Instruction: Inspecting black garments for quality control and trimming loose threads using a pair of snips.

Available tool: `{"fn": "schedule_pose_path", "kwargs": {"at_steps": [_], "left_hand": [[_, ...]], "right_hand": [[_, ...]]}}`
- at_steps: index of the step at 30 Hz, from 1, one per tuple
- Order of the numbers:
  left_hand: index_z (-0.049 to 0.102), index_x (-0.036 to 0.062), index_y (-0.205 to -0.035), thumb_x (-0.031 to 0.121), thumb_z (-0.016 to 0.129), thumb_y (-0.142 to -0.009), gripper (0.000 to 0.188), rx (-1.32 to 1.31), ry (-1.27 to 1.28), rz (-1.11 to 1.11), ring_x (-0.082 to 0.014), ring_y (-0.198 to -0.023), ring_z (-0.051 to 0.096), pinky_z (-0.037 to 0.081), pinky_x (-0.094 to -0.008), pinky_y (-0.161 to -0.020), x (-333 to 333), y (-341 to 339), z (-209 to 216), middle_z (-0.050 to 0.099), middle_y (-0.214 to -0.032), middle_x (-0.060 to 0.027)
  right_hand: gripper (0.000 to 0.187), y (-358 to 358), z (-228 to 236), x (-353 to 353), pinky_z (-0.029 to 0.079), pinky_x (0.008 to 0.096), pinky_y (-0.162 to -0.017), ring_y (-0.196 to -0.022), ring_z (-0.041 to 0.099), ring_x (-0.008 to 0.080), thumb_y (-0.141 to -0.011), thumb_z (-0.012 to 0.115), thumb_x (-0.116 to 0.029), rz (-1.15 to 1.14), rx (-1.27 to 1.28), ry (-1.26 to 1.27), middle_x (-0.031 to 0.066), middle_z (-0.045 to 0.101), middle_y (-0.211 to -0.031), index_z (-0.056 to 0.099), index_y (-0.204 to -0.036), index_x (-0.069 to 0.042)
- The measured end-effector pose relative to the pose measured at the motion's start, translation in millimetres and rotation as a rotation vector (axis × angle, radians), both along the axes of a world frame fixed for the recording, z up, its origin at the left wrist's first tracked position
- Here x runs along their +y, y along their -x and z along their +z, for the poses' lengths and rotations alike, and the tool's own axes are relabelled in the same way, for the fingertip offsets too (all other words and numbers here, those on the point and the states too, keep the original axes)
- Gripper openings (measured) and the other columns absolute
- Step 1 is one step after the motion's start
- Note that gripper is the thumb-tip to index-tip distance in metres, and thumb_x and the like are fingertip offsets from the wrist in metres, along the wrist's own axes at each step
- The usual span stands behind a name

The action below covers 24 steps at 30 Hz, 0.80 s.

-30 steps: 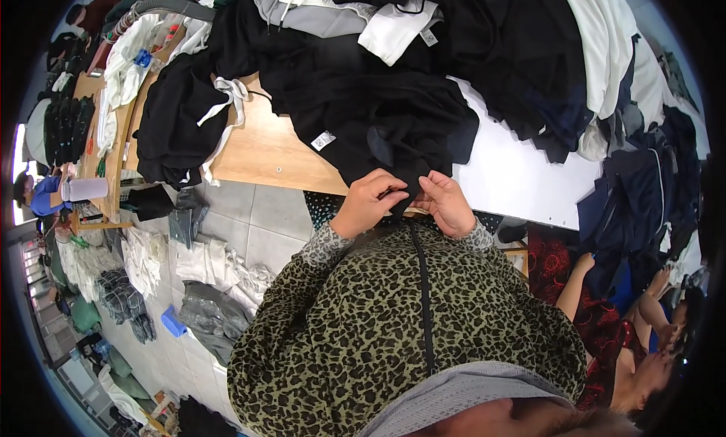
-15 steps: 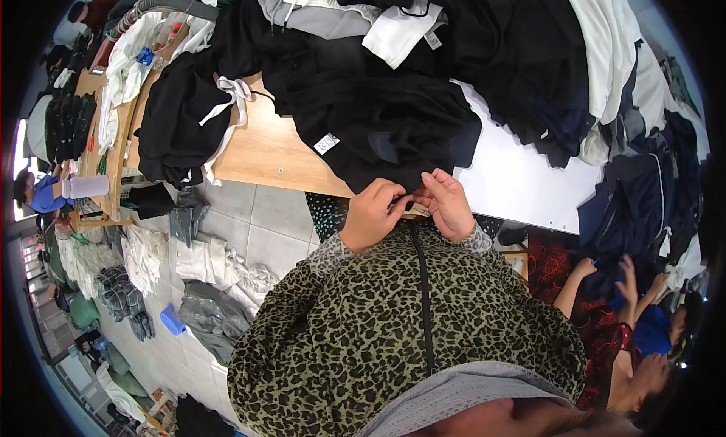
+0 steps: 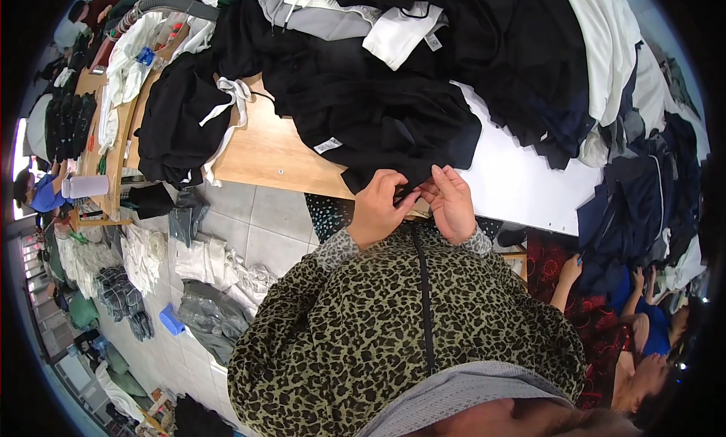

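A black garment (image 3: 386,127) lies over the near edge of the table, with a small white label (image 3: 327,145) on its left part. My left hand (image 3: 380,208) is closed, pinching the garment's near edge between thumb and fingers. Close beside it, my right hand (image 3: 448,204) also pinches the same edge, its thumb and fingertips meeting by the left fingertips. What lies between the fingertips is too small to make out beyond the black cloth.
More black clothing (image 3: 499,51) is heaped at the back, with grey shorts (image 3: 325,17) and a white cloth piece (image 3: 401,36) on top. At right, dark blue garments (image 3: 628,203) hang near a co-worker's hand (image 3: 571,272). Grey bundles (image 3: 215,316) lie on the tiled floor at left.
Both hands have shifted slightly, still at the garment's edge. The cloth near the label has folded and the label tilts more. At right, the co-workers' hands have moved.
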<state>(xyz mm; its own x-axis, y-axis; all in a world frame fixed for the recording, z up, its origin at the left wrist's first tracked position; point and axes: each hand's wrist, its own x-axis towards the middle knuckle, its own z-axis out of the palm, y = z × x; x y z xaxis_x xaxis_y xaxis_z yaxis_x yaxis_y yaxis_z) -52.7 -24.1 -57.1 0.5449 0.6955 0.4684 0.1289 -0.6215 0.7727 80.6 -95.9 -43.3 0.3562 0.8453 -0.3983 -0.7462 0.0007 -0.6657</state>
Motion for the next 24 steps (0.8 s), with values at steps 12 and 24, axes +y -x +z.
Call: {"fn": "schedule_pose_path", "kwargs": {"at_steps": [12, 24], "left_hand": [[0.057, 0.0052, -0.094, 0.014, 0.055, -0.092, 0.009, -0.305, 1.375, -0.290, -0.0044, -0.062, 0.047, 0.038, -0.0220, -0.049, 18, 18, 4, 0.052, -0.075, 0.0030], [0.055, 0.0126, -0.087, 0.025, 0.058, -0.091, 0.013, -0.320, 1.558, -0.164, -0.0013, -0.059, 0.041, 0.030, -0.0186, -0.047, 25, 14, 13, 0.048, -0.072, 0.0080]], "right_hand": [[0.017, -7, 5, 1, 0.039, 0.0233, -0.078, -0.092, 0.052, 0.0137, -0.083, 0.062, -0.003, -0.203, -0.998, 0.036, 0.0071, 0.056, -0.104, 0.053, -0.070, 0.005], [0.011, -16, -1, 10, 0.036, 0.0202, -0.066, -0.069, 0.048, 0.0060, -0.085, 0.060, -0.009, -0.002, -0.274, 0.060, -0.0002, 0.056, -0.072, 0.062, -0.080, 0.001]]}}
